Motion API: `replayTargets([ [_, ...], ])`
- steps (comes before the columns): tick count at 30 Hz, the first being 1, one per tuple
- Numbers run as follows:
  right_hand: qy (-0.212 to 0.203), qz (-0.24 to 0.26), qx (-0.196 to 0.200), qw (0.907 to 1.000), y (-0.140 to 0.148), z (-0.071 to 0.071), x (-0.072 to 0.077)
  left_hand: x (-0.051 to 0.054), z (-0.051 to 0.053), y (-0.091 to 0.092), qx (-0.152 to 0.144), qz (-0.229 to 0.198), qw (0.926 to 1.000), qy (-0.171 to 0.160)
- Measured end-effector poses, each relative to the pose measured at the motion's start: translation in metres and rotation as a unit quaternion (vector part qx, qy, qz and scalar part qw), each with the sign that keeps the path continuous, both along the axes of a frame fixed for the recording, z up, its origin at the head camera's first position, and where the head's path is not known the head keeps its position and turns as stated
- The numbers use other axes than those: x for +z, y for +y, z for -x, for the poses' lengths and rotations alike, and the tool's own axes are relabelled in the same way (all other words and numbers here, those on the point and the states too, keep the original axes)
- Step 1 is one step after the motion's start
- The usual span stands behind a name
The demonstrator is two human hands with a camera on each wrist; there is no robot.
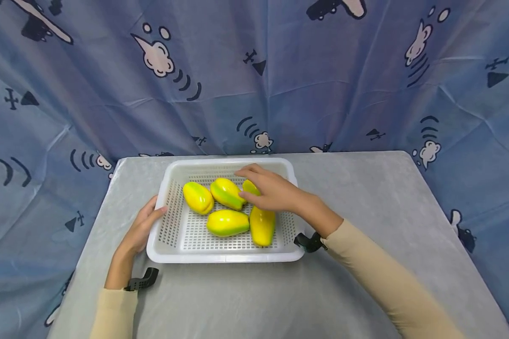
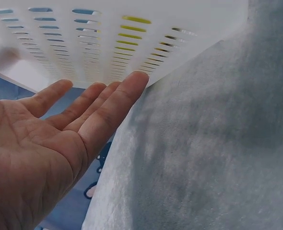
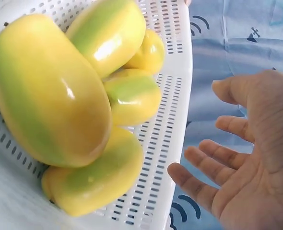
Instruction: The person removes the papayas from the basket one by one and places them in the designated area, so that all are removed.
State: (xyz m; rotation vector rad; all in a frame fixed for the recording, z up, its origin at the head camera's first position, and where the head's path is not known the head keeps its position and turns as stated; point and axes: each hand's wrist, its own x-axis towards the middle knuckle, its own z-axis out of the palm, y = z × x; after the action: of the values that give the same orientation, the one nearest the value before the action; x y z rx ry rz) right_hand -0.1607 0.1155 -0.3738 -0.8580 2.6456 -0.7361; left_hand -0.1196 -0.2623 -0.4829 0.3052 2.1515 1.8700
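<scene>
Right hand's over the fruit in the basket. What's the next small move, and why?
Perhaps lower the right hand and curl it round the front right fruit: that hand is empty and partly over the fruit, while the left hand grips the basket's rim.

I see plain beige, close-fitting fabric on the left sleeve (image 1: pixel 113 313) and right sleeve (image 1: pixel 388 275), both ending short of the wrist. Black units sit just beyond the cuffs: left wrist mount (image 1: pixel 146 278), bent; right wrist mount (image 1: pixel 308 242), curved. The left hand (image 1: pixel 142 229) and right hand (image 1: pixel 270 189) are bare.
</scene>
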Motion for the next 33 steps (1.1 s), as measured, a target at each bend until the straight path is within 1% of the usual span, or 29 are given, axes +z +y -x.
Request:
replayTargets([
  [5,-0.001,-0.019,0.016,0.9997,-0.011,0.004,0.0,0.001,0.0,0.0,-0.003,-0.005,1.0,0.002],
  [10,-0.004,-0.022,0.024,0.9995,-0.023,0.01,-0.003,0.003,0.0,0.001,-0.001,-0.016,0.9999,0.0],
  [18,-0.025,-0.027,0.032,0.9988,-0.04,0.018,-0.015,0.002,0.0,0.002,0.007,-0.017,0.9998,-0.006],
  [23,-0.031,-0.032,0.033,0.9985,-0.049,0.022,-0.023,0.0,0.001,0.004,0.011,-0.017,0.9998,-0.008],
  [28,-0.036,-0.036,0.034,0.9981,-0.059,0.024,-0.027,-0.001,0.002,0.004,0.011,-0.01,0.9998,-0.012],
  [33,-0.037,-0.046,0.021,0.998,-0.066,0.025,-0.032,-0.001,0.002,0.003,0.013,-0.006,0.9998,-0.01],
])
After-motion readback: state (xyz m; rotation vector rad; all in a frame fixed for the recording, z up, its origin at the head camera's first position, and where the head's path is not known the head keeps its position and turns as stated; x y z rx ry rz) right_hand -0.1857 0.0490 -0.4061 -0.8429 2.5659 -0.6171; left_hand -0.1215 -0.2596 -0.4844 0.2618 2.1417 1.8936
